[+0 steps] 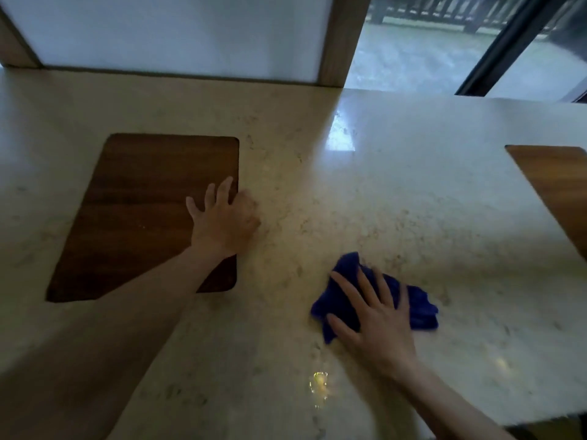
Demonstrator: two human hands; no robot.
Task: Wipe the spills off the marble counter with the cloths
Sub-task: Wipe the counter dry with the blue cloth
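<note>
A crumpled blue cloth [419, 308] lies on the pale marble counter [397, 192] at the lower right. My right hand [378, 319] presses flat on top of it, fingers spread, pointing up and left. A small wet yellowish spill [319, 384] glistens on the marble just below and left of the cloth. My left hand [224, 215] rests with fingers apart on the right edge of a dark wooden board [136, 211], holding nothing.
A second wooden board [559, 188] lies at the right edge of the counter. A white panel with wooden frame [336, 42] stands behind the counter, with a window and dark frame to its right. The counter's near right corner [540, 417] drops off.
</note>
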